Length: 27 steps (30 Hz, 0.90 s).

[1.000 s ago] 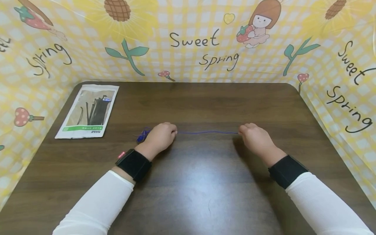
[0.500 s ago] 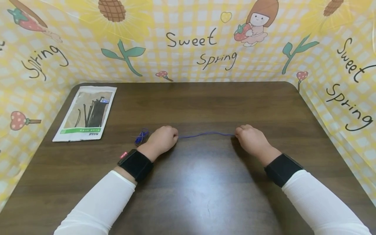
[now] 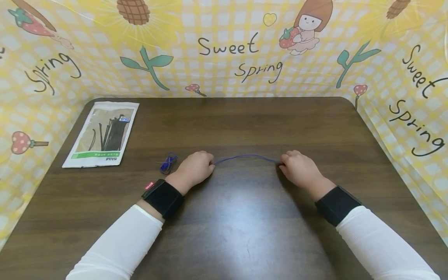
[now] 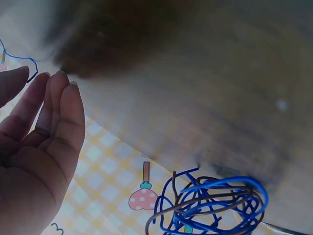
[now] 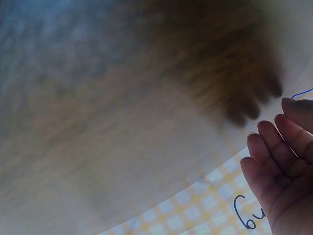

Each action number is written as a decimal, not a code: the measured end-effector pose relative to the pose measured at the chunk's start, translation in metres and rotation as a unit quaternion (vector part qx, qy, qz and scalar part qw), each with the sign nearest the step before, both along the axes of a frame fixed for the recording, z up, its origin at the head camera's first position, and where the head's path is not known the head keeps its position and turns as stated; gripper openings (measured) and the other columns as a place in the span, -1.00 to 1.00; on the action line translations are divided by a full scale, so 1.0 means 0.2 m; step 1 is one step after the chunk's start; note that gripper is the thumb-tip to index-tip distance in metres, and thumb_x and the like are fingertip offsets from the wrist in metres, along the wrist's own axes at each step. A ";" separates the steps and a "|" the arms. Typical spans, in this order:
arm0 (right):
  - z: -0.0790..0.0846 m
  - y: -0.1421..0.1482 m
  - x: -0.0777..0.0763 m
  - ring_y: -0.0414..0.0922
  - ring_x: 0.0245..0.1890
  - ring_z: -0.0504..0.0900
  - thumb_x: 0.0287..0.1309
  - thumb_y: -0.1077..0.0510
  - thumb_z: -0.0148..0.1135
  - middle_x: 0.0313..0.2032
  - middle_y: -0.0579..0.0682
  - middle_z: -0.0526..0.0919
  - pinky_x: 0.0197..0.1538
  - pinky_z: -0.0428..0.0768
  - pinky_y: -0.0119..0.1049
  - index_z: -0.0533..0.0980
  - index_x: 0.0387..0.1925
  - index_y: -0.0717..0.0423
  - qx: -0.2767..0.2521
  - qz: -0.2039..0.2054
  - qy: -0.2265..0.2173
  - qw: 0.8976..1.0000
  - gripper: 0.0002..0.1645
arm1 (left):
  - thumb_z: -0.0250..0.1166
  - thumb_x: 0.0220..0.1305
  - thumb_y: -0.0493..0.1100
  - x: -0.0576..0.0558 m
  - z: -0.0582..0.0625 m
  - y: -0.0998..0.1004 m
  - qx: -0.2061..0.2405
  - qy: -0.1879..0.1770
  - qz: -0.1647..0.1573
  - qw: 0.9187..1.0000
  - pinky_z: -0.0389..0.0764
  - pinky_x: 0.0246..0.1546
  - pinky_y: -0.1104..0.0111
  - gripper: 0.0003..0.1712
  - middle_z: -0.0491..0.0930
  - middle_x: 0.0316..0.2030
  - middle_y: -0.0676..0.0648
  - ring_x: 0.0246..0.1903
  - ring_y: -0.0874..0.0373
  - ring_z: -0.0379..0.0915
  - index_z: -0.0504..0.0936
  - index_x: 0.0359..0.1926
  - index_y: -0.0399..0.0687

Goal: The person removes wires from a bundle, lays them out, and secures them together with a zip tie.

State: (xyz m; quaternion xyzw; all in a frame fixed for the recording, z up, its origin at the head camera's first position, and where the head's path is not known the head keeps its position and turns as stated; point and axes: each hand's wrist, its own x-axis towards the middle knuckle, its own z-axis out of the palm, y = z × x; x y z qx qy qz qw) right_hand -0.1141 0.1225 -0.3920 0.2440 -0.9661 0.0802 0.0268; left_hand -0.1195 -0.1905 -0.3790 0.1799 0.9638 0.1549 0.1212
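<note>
A single blue wire (image 3: 246, 155) runs between my two hands in the head view, bowed away from me. At its left end is my left hand (image 3: 196, 167); in the left wrist view the thumb (image 4: 14, 83) stands apart from the fairly straight fingers, with the wire's tip showing in the gap. My right hand (image 3: 299, 168) is at the other end. In the right wrist view its thumb (image 5: 296, 115) is parted from the extended fingers, and the wire (image 5: 303, 93) shows just beyond the thumb. A tangled bundle of blue and brown wires (image 3: 168, 163) lies left of my left hand.
A white pouch (image 3: 101, 134) with a window showing black zip ties lies at the far left of the brown wooden table (image 3: 224, 124). A yellow checked cloth (image 3: 217, 23) with printed pictures hangs around the table's back and sides.
The wire was nearly straight and now bows away from me. My hands have come slightly closer together, and the thumbs have parted from the fingers, letting the wire's ends go.
</note>
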 end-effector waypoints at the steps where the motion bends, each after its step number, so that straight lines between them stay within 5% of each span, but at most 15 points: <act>1: 0.00 0.00 0.00 0.02 -0.40 0.49 0.09 0.28 0.33 -0.50 0.01 0.46 -0.37 0.53 -0.10 0.46 -0.53 0.16 -0.001 -0.003 -0.002 1.000 -0.81 | 0.17 0.31 -0.22 0.00 0.00 0.00 0.000 0.002 0.000 1.000 0.52 -0.28 0.20 -0.81 0.50 -0.43 -0.05 -0.39 0.08 0.42 0.55 -0.46 -0.10; 11: 0.01 0.00 0.02 0.02 -0.36 0.52 0.10 0.18 0.37 -0.46 0.01 0.50 -0.31 0.55 -0.09 0.52 -0.44 0.17 -0.001 -0.015 -0.024 1.000 -0.82 | 0.27 0.29 -0.10 0.01 0.02 -0.01 0.013 -0.011 0.000 1.000 0.47 -0.35 0.26 -0.75 0.47 -0.47 -0.02 -0.44 0.11 0.38 0.49 -0.49 -0.07; 18: 0.02 0.00 0.02 0.02 -0.35 0.54 0.07 0.16 0.41 -0.43 0.03 0.54 -0.31 0.56 -0.10 0.54 -0.38 0.20 -0.014 -0.016 -0.008 1.000 -0.78 | 0.30 0.27 -0.06 0.03 0.06 -0.05 0.033 -0.014 0.028 0.999 0.46 -0.38 0.28 -0.76 0.49 -0.46 -0.03 -0.46 0.10 0.39 0.52 -0.42 -0.09; 23: 0.05 -0.02 0.05 0.14 -0.13 0.60 0.08 0.12 0.40 -0.19 0.19 0.64 -0.12 0.59 0.00 0.57 -0.15 0.29 -0.032 -0.019 0.014 0.999 -0.63 | 0.29 0.29 -0.06 0.07 0.08 -0.10 0.061 0.009 0.055 0.997 0.53 -0.21 0.18 -0.69 0.56 -0.20 -0.15 -0.28 0.01 0.49 0.59 -0.10 -0.21; 27: 0.09 -0.04 0.10 0.19 0.09 0.53 0.08 0.06 0.42 0.12 0.24 0.54 -0.06 0.58 0.04 0.48 0.14 0.25 -0.051 -0.018 0.007 0.999 -0.38 | 0.29 0.30 -0.08 0.11 0.09 -0.18 0.092 0.045 0.081 0.991 0.53 -0.03 0.09 -0.52 0.48 0.05 -0.25 -0.06 -0.10 0.50 0.50 0.13 -0.25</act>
